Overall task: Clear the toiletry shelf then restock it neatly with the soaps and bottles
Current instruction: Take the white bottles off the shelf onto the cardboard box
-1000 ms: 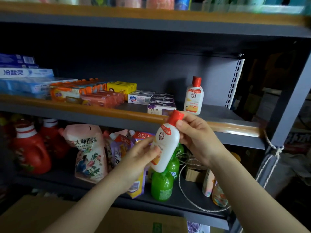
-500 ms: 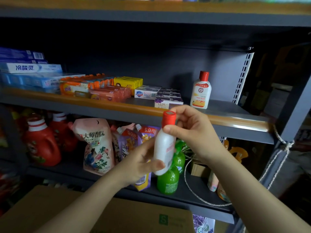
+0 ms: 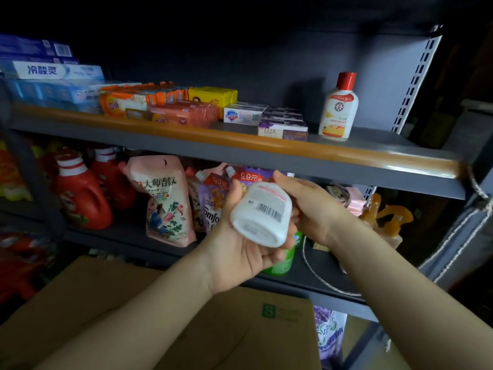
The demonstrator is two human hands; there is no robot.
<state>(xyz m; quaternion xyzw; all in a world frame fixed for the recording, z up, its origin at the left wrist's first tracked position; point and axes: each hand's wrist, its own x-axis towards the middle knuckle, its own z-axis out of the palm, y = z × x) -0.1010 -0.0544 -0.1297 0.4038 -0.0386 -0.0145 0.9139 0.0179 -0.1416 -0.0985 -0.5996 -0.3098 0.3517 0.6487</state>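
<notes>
Both hands gripped a smooth white plastic bottle point(image 3: 260, 212), flat oval base toward the camera: left hand point(image 3: 241, 245) cupped beneath, right hand point(image 3: 310, 209) clasped its far end

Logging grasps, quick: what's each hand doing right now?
Left hand: closed around the white bottle.
Right hand: fingers on the same bottle's far end.

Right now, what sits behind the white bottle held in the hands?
Behind the white bottle, a green bottle shows only low down, and purple refill pouches peek past the left hand. The bottle's cap is hidden.
</notes>
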